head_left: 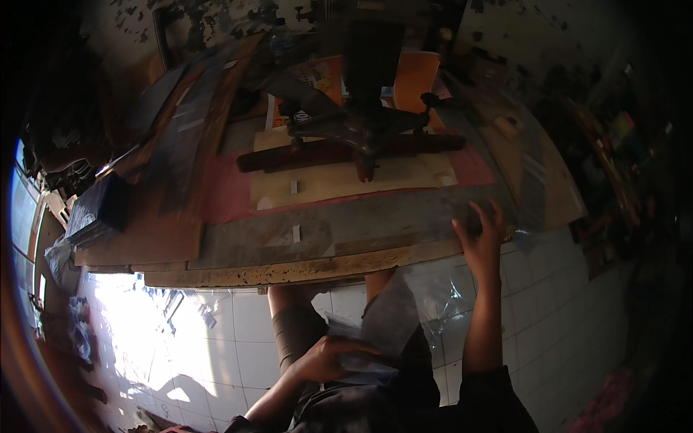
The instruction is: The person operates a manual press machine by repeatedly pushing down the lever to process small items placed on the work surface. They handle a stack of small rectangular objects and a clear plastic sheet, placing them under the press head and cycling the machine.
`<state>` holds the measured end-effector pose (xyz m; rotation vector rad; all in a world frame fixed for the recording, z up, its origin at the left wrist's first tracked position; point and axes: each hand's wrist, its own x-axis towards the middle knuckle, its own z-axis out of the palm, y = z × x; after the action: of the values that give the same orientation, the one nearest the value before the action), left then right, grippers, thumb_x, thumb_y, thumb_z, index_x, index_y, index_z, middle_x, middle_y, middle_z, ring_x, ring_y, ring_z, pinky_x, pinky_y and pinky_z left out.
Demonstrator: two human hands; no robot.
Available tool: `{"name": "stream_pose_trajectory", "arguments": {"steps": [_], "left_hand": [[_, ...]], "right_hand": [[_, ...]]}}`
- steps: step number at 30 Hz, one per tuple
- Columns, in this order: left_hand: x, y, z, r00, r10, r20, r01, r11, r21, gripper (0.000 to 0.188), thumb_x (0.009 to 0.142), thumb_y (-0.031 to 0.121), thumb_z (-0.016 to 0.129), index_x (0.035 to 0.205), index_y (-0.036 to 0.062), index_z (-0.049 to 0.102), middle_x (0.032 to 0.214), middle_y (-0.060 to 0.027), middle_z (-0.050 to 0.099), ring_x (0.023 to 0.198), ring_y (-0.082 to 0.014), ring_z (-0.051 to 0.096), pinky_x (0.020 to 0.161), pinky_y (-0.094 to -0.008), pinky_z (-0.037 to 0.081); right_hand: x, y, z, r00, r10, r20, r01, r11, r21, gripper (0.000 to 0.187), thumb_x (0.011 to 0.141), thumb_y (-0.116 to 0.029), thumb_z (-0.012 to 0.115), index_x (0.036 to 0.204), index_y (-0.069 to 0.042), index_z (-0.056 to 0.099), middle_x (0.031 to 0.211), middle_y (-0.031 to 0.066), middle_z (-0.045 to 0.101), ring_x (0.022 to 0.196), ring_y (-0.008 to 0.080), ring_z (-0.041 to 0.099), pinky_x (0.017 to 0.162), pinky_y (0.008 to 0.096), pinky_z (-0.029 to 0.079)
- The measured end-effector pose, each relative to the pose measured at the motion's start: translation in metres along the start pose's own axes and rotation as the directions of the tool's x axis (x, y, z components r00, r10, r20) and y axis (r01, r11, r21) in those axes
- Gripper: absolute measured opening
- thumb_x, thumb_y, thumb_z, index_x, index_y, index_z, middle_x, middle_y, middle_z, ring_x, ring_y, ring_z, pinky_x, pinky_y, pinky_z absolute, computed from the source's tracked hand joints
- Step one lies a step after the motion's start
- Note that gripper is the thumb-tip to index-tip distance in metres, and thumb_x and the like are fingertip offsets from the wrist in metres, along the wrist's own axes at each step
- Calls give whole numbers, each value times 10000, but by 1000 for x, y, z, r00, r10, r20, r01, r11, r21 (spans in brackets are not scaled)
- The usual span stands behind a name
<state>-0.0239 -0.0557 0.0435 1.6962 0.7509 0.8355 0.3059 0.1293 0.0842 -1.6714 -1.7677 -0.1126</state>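
My left hand (333,358) is low over my lap, its fingers closed round clear plastic sheets (390,317) that stand up between my knees. How many sheets there are I cannot make out. My right hand (482,229) is raised at the table's right front edge, fingers spread and curved, with nothing visible between them. In front of me on the grey worktable (375,220) lie a cream sheet (404,177) and a pink sheet (225,189) beneath it. A dark metal frame with several arms (361,133) stands over both.
A dark stack of flat pieces (101,209) rests on brown boards (159,238) at the left. Clear plastic film (444,296) hangs below the right front edge. Two small pale tabs lie near the middle. An orange panel (417,79) stands behind the frame.
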Motion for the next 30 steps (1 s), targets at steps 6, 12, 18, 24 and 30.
{"name": "stream_pose_trajectory", "arguments": {"steps": [6, 12, 18, 24, 30], "left_hand": [[0, -1, 1, 996, -86, -12, 86, 996, -9, 340, 852, 41, 783, 1189, 76, 747, 1085, -109, 772, 1002, -221, 752, 852, -340, 596], [6, -3, 3, 997, -73, -16, 73, 997, 30, 333, 849, 47, 785, 1179, 78, 752, 1086, -94, 774, 989, -209, 753, 837, -342, 598], [6, 2, 2, 994, -109, -21, 109, 994, -2, 334, 855, 68, 781, 1187, 96, 754, 1092, -77, 775, 967, -197, 752, 817, -329, 589], [9, 6, 2, 993, -117, -17, 117, 993, 15, 369, 840, 58, 790, 1204, 97, 745, 1040, -73, 780, 971, -192, 751, 815, -327, 585], [-13, -4, 1, 967, -183, -177, 175, 983, -60, 932, 753, -9, 796, 1577, 64, 366, 1094, -116, 767, 1029, -247, 745, 899, -346, 565]], "right_hand": [[27, 9, -4, 986, -79, 145, 65, 993, 98, 514, 890, -335, 784, 1295, -52, 642, 1269, 165, 581, 1232, 365, 541, 1049, 467, 430], [48, 13, -5, 971, -79, 226, 42, 986, 161, 428, 876, -265, 797, 1204, -25, 663, 1183, 153, 596, 1135, 344, 589, 971, 430, 473], [50, 11, -3, 972, -72, 223, 25, 978, 208, 327, 863, -206, 799, 1103, -28, 667, 1124, 129, 611, 1093, 337, 596, 937, 435, 476], [36, 5, -3, 989, -105, 101, 88, 983, 159, 267, 870, -168, 794, 1040, -32, 639, 980, 91, 641, 1028, 317, 610, 920, 451, 472], [-45, -86, -63, 799, -415, 435, 23, 744, 668, 224, 927, -131, 750, 1115, -50, 659, 1017, 59, 724, 1068, 238, 685, 1004, 394, 491]]}}
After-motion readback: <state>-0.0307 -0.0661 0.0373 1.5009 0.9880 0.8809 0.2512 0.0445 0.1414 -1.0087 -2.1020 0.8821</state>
